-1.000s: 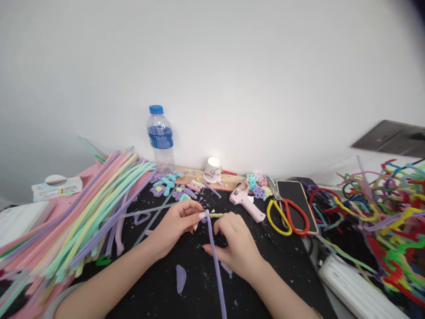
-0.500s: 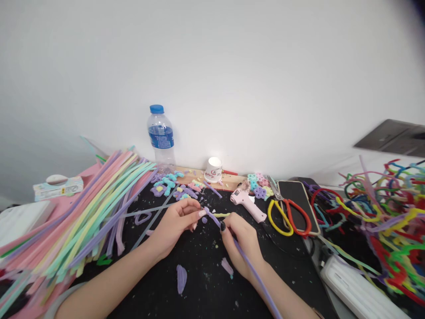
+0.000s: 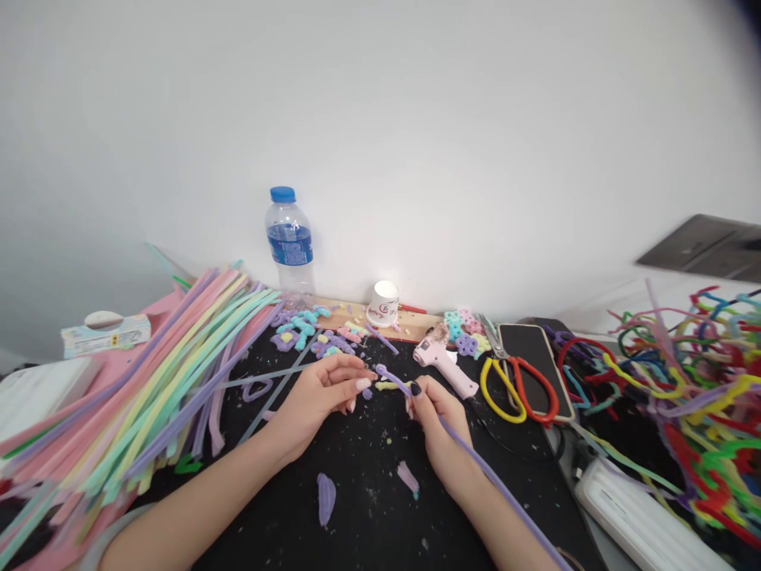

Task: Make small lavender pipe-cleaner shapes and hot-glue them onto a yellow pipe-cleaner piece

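A purple pipe cleaner [image 3: 395, 381] has a small curled end pointing left. My right hand [image 3: 437, 416] is closed on it with thumb and forefinger, and its long tail runs down over the right forearm. Beside that curled end are the fingertips of my left hand [image 3: 324, 396], thumb and fingers drawn together; whether they touch it or pinch anything is hard to see. Below the purple strand lies a short yellow piece [image 3: 389, 385], and a small purple bit [image 3: 367, 393] rests by the left fingertips.
Left lies a heap of pastel pipe cleaners [image 3: 178, 373]. A bottle [image 3: 289, 242] and paper cup [image 3: 384, 304] stand at the back. On the right are a pink glue gun [image 3: 445, 366], scissors [image 3: 505, 388], a phone [image 3: 529, 361], a white power strip [image 3: 642, 511] and tangled colourful pipe cleaners [image 3: 701, 404].
My right hand has shifted slightly right with the pipe cleaner, whose tail has swung right. The curled end, earlier at the left fingertips, now shows more clearly just beyond them.
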`<state>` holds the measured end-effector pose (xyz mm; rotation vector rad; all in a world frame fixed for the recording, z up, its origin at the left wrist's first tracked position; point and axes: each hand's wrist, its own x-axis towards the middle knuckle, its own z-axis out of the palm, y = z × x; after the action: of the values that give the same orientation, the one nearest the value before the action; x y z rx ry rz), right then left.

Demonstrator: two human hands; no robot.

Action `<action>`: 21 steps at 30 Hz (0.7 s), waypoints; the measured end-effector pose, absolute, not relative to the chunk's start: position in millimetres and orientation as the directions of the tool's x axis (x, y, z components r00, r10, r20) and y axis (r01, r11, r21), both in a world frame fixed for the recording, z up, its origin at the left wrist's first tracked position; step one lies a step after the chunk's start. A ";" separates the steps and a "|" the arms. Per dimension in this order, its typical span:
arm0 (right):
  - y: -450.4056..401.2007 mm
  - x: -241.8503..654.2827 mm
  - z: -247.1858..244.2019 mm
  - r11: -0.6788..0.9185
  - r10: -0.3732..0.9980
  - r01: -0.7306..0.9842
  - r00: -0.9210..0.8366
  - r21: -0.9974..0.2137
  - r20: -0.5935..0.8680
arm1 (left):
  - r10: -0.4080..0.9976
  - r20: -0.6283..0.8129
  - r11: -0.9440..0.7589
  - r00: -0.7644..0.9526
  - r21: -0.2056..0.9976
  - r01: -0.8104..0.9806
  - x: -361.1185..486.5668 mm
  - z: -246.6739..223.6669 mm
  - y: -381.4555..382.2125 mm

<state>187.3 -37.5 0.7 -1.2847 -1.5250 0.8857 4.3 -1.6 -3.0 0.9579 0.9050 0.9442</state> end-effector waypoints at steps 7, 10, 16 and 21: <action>-38.8 185.9 -4.0 0.217 0.975 0.386 -0.130 -0.897 0.180 | 0.921 -0.222 0.313 0.321 0.911 -0.269 6.3 -0.9 -1.8; -39.0 185.4 -3.8 0.227 0.972 0.394 -0.151 -0.891 0.181 | 0.924 -0.225 0.316 0.310 0.905 -0.285 6.9 -0.5 -2.4; -39.0 185.5 -3.9 0.221 0.973 0.398 -0.156 -0.890 0.171 | 0.925 -0.231 0.321 0.302 0.900 -0.294 6.7 -1.8 -2.5; -40.0 183.8 -1.7 0.223 0.972 0.388 -0.162 -0.894 0.173 | 0.926 -0.232 0.322 0.296 0.897 -0.302 6.7 -1.7 -1.6</action>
<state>183.8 -40.0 -1.7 -1.2812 -1.6942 0.9150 6.7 -1.6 -1.7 0.8606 0.8964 0.9669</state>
